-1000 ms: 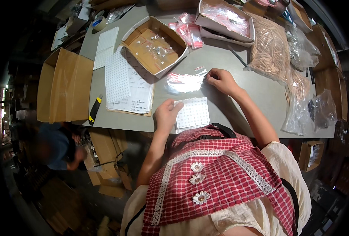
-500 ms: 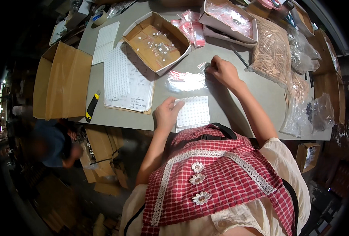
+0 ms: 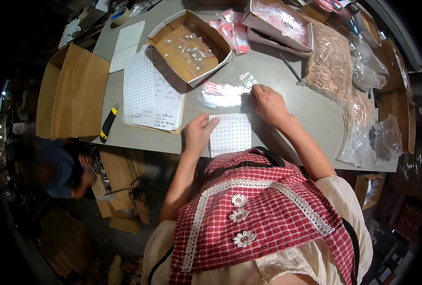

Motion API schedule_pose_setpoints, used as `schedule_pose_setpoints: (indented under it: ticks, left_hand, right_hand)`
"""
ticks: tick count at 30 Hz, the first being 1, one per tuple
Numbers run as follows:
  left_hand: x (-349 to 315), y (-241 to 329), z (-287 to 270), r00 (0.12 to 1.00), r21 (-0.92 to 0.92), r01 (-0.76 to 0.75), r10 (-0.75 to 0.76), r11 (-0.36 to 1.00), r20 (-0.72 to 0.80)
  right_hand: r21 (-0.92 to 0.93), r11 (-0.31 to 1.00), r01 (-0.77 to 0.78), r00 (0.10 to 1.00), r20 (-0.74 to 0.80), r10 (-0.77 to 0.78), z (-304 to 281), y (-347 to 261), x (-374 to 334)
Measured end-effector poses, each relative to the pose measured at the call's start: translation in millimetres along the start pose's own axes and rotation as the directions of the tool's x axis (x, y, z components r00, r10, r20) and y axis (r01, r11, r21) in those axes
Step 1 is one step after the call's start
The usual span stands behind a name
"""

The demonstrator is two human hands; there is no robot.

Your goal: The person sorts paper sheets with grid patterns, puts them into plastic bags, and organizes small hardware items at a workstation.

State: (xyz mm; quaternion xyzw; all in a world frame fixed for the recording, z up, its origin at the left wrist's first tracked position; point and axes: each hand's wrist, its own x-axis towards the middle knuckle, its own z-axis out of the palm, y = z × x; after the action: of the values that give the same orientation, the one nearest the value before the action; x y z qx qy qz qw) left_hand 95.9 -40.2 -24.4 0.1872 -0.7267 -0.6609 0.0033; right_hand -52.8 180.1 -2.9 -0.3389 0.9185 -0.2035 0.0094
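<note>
My left hand (image 3: 198, 136) grips the left edge of a white sheet of small round stickers (image 3: 231, 132), thumb on top. The sheet lies at the table's front edge, against the checked apron. My right hand (image 3: 270, 105) is closed in a pinch at the corner of a small clear plastic bag (image 3: 247, 80), which lies flat just beyond the fingertips. Left of that hand is a shiny row of clear zip bags (image 3: 224, 95) with red strips. Farther back, an open cardboard tray (image 3: 190, 78) holds several small bags, each with a round white sticker.
A yellow-black utility knife (image 3: 109, 125) lies by papers and sticker sheets (image 3: 139, 85). A cardboard box (image 3: 73, 95) stands left. At right are a bag of wooden pegs (image 3: 327, 64), a pen (image 3: 290, 67) and crumpled plastic (image 3: 363, 142). A person (image 3: 59, 168) sits low at left.
My right hand has moved slightly toward me, and more of the small bag shows beyond its fingertips. The left hand stays on the sticker sheet. The view has shifted a little.
</note>
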Motion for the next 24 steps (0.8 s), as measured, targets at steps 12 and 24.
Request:
schedule_pose_setpoints:
  ticks: [12, 24]
  left_hand:
    - [-1.7, 4.6, -0.1, 1.000, 0.100, 0.013, -0.012, 0.995, -0.014]
    - [-1.5, 3.4, 1.8, 0.999, 0.149, -0.010, 0.016, 0.989, -0.039]
  right_hand:
    - [0.151, 0.921, 0.360, 0.925, 0.074, -0.373, -0.9, -40.8, -6.0]
    - [0.424, 0.895, -0.140, 0.987, 0.128, 0.094, -2.9, 1.6, 19.2]
